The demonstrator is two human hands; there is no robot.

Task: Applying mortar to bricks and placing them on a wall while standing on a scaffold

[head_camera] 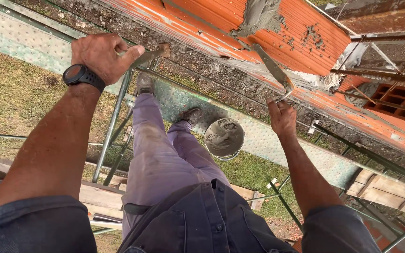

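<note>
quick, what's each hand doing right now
Left hand: closed on a small metal tool.
Right hand: closed on a trowel against the orange brick wall.

One screen shows here and nothing more: the smartwatch on the left wrist, a round black case on a black strap, its face dark and turned up toward the camera. It sits near the upper left of the view, just below the raised left hand. No packages, labels or signs show anywhere else.
</note>
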